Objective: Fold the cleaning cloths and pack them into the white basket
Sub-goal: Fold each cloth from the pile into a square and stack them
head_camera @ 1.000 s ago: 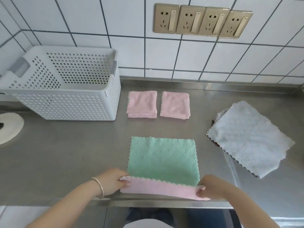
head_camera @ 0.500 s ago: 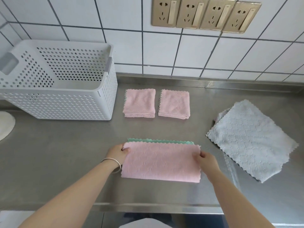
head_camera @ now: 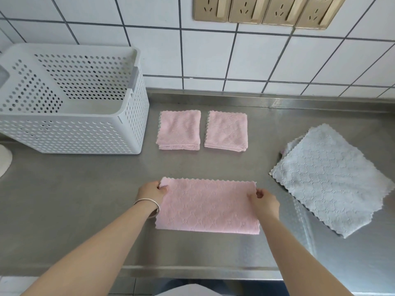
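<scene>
A pink cloth (head_camera: pixel 208 207) lies folded in half on the steel counter, pink side up, its green side hidden inside. My left hand (head_camera: pixel 152 192) pinches its far left corner. My right hand (head_camera: pixel 264 202) pinches its far right corner. Two small folded pink cloths (head_camera: pixel 179 130) (head_camera: pixel 226 131) lie side by side behind it. The white perforated basket (head_camera: pixel 119 135) stands at the back left and looks empty inside. A stack of unfolded grey cloths (head_camera: pixel 333 180) lies flat at the right.
The tiled wall with a row of gold sockets (head_camera: pixel 267 9) rises behind the counter. A white round object (head_camera: pixel 4 161) shows at the left edge. The counter's front edge (head_camera: pixel 192 272) runs close to my body.
Both hands carried the cloth's near edge away from me and over the green side, folding it in half. The green face is now covered.
</scene>
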A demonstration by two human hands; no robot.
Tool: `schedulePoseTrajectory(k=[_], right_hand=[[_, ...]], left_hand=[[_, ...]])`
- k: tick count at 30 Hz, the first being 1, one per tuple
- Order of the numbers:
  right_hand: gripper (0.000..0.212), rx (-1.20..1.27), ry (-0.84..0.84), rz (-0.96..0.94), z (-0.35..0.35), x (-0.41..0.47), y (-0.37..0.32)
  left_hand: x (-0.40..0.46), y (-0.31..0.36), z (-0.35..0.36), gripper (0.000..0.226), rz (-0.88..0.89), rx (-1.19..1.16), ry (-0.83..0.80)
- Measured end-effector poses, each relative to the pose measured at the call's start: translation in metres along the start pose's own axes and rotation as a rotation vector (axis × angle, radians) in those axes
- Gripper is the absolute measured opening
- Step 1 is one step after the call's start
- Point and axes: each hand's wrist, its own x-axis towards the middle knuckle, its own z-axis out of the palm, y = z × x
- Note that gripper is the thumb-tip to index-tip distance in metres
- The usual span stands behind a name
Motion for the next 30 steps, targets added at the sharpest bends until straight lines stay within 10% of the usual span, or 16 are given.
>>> schedulePoseTrajectory(k=[7, 14, 30], right_hand=[[0.047, 0.160, 0.091, 0.015, -0.003, -0.017, 0.011], [0.062, -0.108, -0.012, 0.057, 0.013, -0.051, 0.033], [0.007, -0.263, -0.087, 0.056, 0.000, -0.064, 0.031]], left_hand=[[-0.019, 0.000, 0.020, 0.054, 0.349, 0.192, 0.434], [-0.045, 0.021, 0.061, 0.087, 0.737, 0.722, -0.109], [-0.046, 0.033, 0.062, 0.093, 0.650, 0.880, -0.259]])
